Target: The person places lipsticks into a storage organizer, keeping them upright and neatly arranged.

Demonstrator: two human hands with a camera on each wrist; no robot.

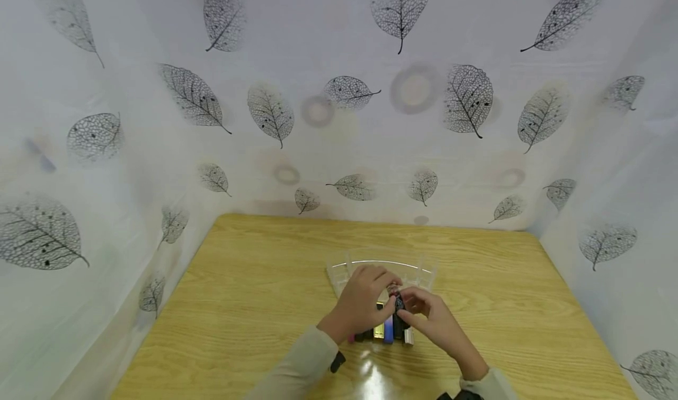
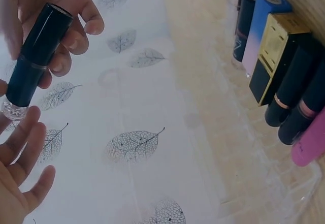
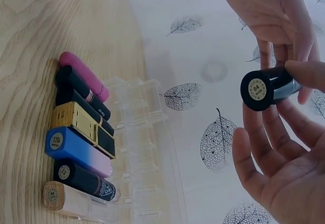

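Observation:
Both hands hold one black lipstick tube (image 2: 38,51) with a clear faceted end. In the left wrist view, my left hand (image 2: 20,178) pinches the clear end from below, its thumb partly cut off by the frame. My right hand (image 2: 66,36) grips the black body from above. The right wrist view shows the tube's round base label, reading 04, turned to the camera, with the right hand (image 3: 289,168) below and the left hand (image 3: 274,16) above. In the head view, the left hand (image 1: 365,297) and right hand (image 1: 431,317) meet over the row of lipsticks.
Several lipsticks lie side by side on the wooden table (image 1: 254,282): a pink one (image 3: 84,74), black ones, a gold one (image 3: 76,120), a blue one (image 3: 76,148) and a beige one (image 3: 76,201). Behind them stands a clear compartmented holder (image 1: 339,270). Leaf-printed cloth (image 1: 339,141) surrounds the table.

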